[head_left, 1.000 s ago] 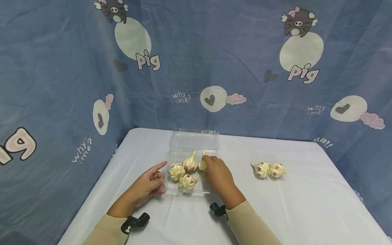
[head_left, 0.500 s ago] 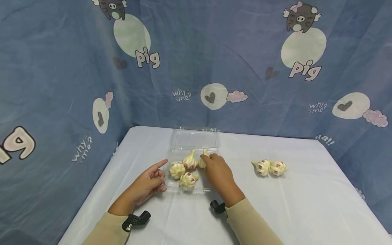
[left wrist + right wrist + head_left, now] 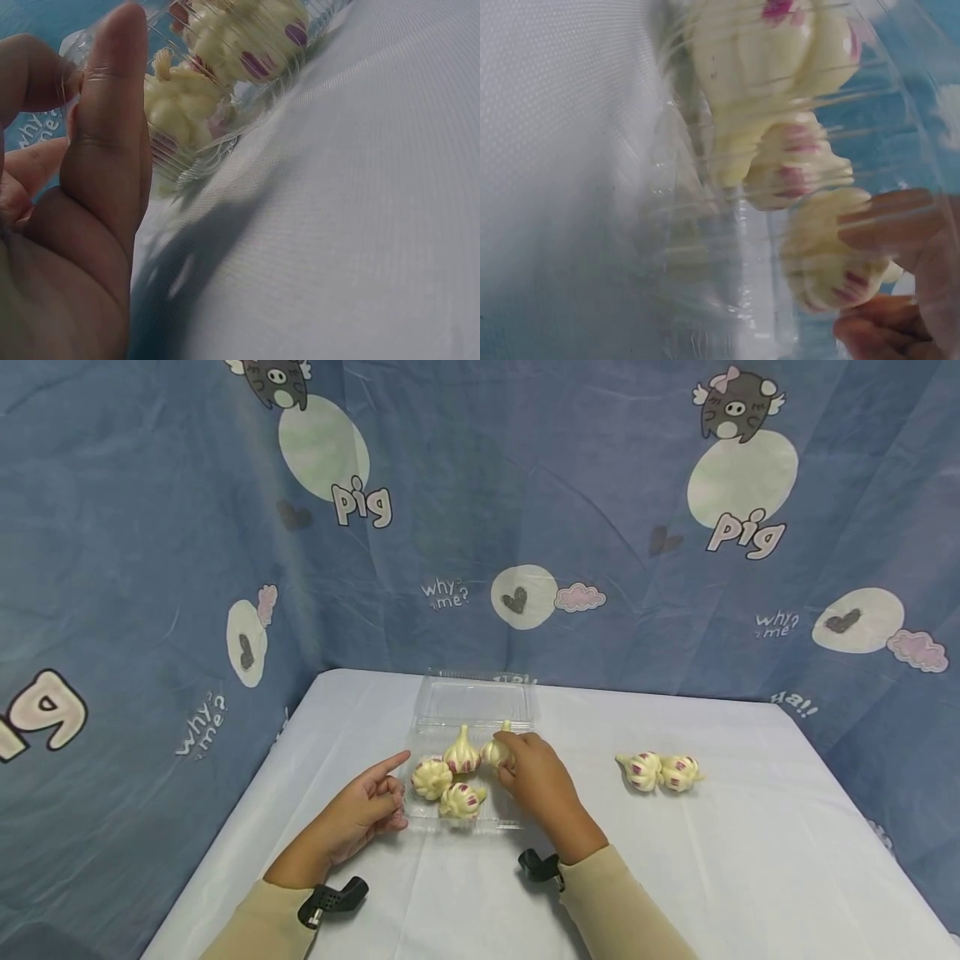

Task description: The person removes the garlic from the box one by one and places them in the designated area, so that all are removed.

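Observation:
In the head view a clear plastic container point(image 3: 498, 814) lies with its lid point(image 3: 474, 700) folded back. Several cream garlic bulbs with purple streaks sit inside, among them a front bulb point(image 3: 460, 802), a left bulb point(image 3: 431, 778) and a stem-up bulb point(image 3: 462, 753). My right hand point(image 3: 542, 781) pinches a garlic bulb point(image 3: 497, 753) at the container's back right; the right wrist view shows thumb and fingers around this bulb point(image 3: 829, 255). My left hand point(image 3: 363, 810) holds the container's left edge, index finger extended; in the left wrist view its fingers point(image 3: 112, 90) are at the clear wall.
Two more garlic bulbs point(image 3: 660, 772) lie touching on the white tablecloth point(image 3: 750, 860), right of the container. A blue printed curtain point(image 3: 600, 510) closes off the back and sides. Each wrist wears a black camera point(image 3: 337, 897).
My right hand has turned slightly, tilting the bulb's stem to the right. The stem-up bulb beside it has shifted a little left and stands straighter. My left hand stays in place.

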Tool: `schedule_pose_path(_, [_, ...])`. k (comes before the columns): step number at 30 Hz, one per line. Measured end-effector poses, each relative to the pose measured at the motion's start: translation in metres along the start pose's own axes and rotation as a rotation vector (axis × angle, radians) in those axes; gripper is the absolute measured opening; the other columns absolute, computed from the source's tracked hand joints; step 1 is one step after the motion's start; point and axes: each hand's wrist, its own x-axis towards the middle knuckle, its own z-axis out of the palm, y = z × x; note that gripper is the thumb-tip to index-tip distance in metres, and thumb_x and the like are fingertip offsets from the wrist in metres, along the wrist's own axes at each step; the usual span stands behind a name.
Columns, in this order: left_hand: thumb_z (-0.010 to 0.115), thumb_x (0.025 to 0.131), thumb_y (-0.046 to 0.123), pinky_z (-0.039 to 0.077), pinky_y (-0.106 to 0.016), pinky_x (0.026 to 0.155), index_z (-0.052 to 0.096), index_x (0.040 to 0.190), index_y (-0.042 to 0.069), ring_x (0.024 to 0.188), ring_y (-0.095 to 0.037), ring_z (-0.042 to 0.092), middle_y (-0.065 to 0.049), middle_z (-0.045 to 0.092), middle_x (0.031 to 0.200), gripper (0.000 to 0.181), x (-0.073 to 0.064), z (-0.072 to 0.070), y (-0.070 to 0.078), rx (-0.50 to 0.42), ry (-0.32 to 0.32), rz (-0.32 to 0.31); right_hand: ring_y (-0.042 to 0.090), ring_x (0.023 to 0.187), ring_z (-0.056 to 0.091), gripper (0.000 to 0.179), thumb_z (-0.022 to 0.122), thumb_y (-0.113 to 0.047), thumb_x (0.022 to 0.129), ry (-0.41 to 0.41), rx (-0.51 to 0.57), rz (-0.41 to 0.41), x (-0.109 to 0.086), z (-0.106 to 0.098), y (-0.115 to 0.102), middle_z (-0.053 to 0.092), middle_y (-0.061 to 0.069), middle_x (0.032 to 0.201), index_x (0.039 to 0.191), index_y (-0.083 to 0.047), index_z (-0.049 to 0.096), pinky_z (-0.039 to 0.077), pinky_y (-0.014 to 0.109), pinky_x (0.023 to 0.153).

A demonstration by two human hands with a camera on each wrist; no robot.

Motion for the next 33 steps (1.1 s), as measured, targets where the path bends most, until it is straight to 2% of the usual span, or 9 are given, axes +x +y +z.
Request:
schedule_pose_path(9, [0.053, 0.103, -0.005, 0.064, -0.028, 0.074, 0.02, 0.168, 0.013, 0.079, -0.01, 0.057, -0.002, 0.05, 0.097, 0.075, 0.001, -0.001, -0.002, 0.011, 0.0, 0.003, 0.031, 0.119, 0.064, 0.056, 0.08, -0.018, 0.094, 0.014, 0.121, 0.018, -0.001, -0.005, 0.003, 0.062, 0.016, 0.133, 0.146, -0.018, 0.059, 0.057, 0.046, 0.092])
schedule_pose_path(16, [0.053, 0.103, -0.005, 0.064, -0.028, 0.074, 0.021, 0.167, 0.013, 0.077, -0.01, 0.056, -0.002, 0.049, 0.098, 0.075, 0.001, -0.002, -0.003, 0.023, 0.003, -0.011, 0.031, 0.132, 0.058, 0.056, 0.077, -0.017, 0.095, 0.019, 0.209, 0.036, -0.001, -0.004, 0.008, 0.059, 0.014, 0.139, 0.148, -0.019, 0.058, 0.052, 0.049, 0.108])
schedule_pose_path(28, [0.053, 0.103, -0.005, 0.064, -0.027, 0.074, 0.017, 0.168, 0.009, 0.078, -0.009, 0.056, -0.001, 0.05, 0.097, 0.076, 0.001, -0.001, -0.003, 0.017, -0.01, 0.007, 0.029, 0.121, 0.06, 0.054, 0.075, -0.015, 0.096, 0.059, 0.275, 0.072, -0.001, -0.008, 0.012, 0.058, 0.016, 0.14, 0.147, -0.018, 0.057, 0.055, 0.048, 0.098])
schedule_pose_path(33, [0.053, 0.102, -0.005, 0.064, -0.027, 0.074, 0.018, 0.168, 0.011, 0.078, -0.009, 0.057, -0.001, 0.05, 0.097, 0.076, 0.001, -0.001, -0.001, 0.01, -0.009, 0.01, 0.031, 0.122, 0.061, 0.054, 0.073, -0.017, 0.098, 0.064, 0.318, 0.11, 0.0, -0.009, 0.014, 0.056, 0.018, 0.139, 0.149, -0.017, 0.056, 0.058, 0.045, 0.099])
